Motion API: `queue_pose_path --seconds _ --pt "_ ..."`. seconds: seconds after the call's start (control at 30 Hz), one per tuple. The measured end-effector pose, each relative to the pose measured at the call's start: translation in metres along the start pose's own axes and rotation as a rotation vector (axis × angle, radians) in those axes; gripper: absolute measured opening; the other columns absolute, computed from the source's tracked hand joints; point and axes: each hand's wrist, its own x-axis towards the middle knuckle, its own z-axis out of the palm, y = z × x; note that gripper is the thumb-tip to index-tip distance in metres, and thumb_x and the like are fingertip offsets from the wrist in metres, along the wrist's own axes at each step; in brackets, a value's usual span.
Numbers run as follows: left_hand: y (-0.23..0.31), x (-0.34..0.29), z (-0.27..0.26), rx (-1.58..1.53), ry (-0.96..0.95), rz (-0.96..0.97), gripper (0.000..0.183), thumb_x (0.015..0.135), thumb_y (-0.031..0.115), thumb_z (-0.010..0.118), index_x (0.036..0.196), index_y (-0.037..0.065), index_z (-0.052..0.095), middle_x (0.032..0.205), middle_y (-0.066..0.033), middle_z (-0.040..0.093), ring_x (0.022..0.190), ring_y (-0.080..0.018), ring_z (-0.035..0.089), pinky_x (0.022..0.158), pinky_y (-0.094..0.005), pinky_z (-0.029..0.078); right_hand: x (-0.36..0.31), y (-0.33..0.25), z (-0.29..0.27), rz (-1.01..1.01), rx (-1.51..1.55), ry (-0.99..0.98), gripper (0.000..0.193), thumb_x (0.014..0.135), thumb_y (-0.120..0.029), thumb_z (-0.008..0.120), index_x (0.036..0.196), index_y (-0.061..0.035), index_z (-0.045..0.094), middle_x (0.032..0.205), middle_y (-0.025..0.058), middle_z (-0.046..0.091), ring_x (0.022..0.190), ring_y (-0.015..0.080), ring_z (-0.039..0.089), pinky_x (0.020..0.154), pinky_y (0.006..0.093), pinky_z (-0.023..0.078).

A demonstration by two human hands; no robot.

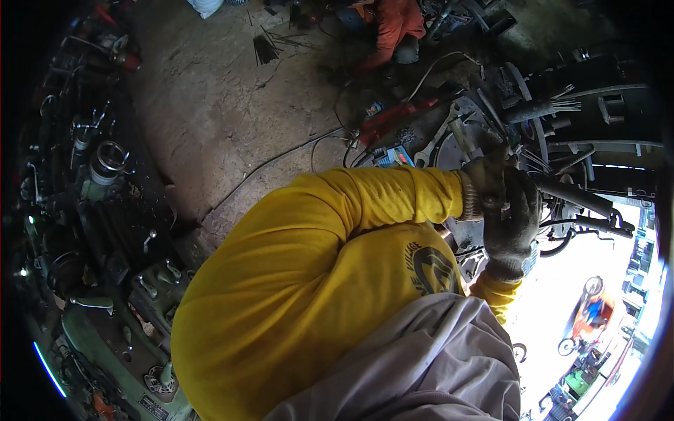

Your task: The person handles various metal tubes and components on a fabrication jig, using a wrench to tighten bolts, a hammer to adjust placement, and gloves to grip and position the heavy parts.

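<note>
Both my hands are at the right, in dark work gloves, close together over a cluttered work surface. My left hand (486, 181), at the end of the upper yellow sleeve (393, 193), has its fingers curled. Against it is my right hand (514, 217), its fingers also closed, with its cuff lower down. What they grip is hidden between the gloves and in shadow. Just right of them a dark tube (577, 198) slants away; I cannot tell whether it is held. A wrench (437, 137) lies just beyond my left hand, beside a blue box (394, 156).
Metal bars and a bundle of rods (554, 105) crowd the upper right. A green machine with levers (119, 330) fills the left. A person in orange (399, 31) crouches at the top. A cable (281, 156) crosses the floor. Bright daylight shows a red three-wheeled vehicle (590, 319).
</note>
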Motion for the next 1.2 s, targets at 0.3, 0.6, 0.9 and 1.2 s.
queue_pose_path --seconds 0.3,0.6,0.9,1.2 --pt "-0.037 -0.008 0.007 -0.362 0.153 -0.104 0.048 0.093 0.007 0.054 0.139 0.007 0.038 0.115 -0.0073 0.054 0.110 -0.0187 0.053 0.103 -0.0327 0.040 -0.013 -0.001 0.006 0.241 0.267 -0.072 0.024 0.086 -0.007 0.067 0.108 0.0007 0.068 0.117 0.0169 0.065 0.108 0.0316 0.063 0.092 0.0398 0.050" --pt "-0.016 -0.011 0.012 -0.897 -0.088 0.121 0.060 0.095 0.006 0.054 0.147 0.018 0.027 0.114 -0.0060 0.049 0.115 -0.0171 0.049 0.107 -0.0321 0.037 -0.022 0.006 0.012 0.220 0.210 0.011 0.018 0.088 -0.007 0.064 0.104 0.0008 0.067 0.109 0.0165 0.067 0.101 0.0336 0.065 0.088 0.0390 0.051" --pt "0.014 -0.007 0.019 -1.431 0.080 -0.244 0.040 0.103 0.036 0.046 0.132 0.010 0.044 0.116 -0.0071 0.055 0.116 -0.0172 0.049 0.106 -0.0370 0.036 -0.015 0.020 -0.007 0.355 0.319 -0.185 0.025 0.092 -0.007 0.060 0.115 -0.0009 0.067 0.117 0.0171 0.066 0.106 0.0284 0.065 0.092 0.0368 0.051" --pt "-0.047 -0.005 0.028 -1.217 0.267 -0.098 0.038 0.101 0.037 0.043 0.126 0.010 0.053 0.121 -0.0050 0.056 0.117 -0.0214 0.049 0.111 -0.0372 0.030 -0.025 0.028 0.007 0.272 0.087 -0.128 0.017 0.096 -0.013 0.052 0.103 -0.0048 0.066 0.098 0.0144 0.064 0.090 0.0329 0.062 0.081 0.0431 0.049"
